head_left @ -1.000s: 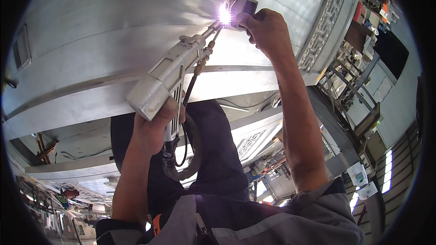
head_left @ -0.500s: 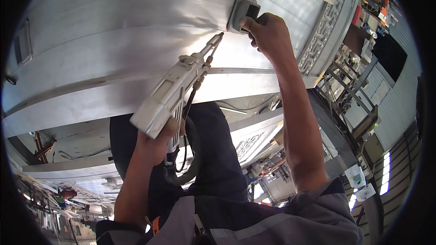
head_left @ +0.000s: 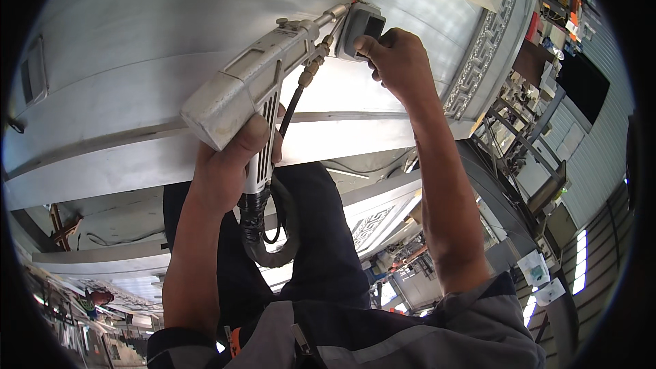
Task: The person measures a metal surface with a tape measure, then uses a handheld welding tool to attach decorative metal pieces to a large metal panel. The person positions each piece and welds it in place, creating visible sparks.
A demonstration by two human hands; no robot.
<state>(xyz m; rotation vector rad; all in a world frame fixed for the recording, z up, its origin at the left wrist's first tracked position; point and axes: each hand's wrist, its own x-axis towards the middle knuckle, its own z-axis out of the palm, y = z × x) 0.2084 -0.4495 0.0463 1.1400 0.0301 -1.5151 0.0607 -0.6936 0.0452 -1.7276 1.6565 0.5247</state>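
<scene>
My left hand [head_left: 239, 150] is wrapped around the grip of a silver handheld welding gun [head_left: 236, 72]. The gun's nozzle [head_left: 335, 12] points up and right, close to the upper left edge of a grey rectangular fitting with a dark recess [head_left: 352, 37]. That fitting lies against a shiny metal panel [head_left: 171, 34]. My right hand [head_left: 403, 61] is closed on the fitting's right side, thumb and fingers pinching it. A ribbed dark hose [head_left: 283, 249] loops from the bottom of the grip. A thin black cable runs up to brass-coloured connectors beside the barrel.
A similar fitting [head_left: 35, 72] is on the panel at the far left. A patterned trim strip [head_left: 482, 55] edges the panel on the right. Below is another metal frame [head_left: 109, 254]. Racks and a cluttered bench [head_left: 526, 130] stand to the right.
The welding gun has moved up and away from me, its nozzle going from the fitting's lower left corner to its upper left edge. My right hand still grips the fitting.
</scene>
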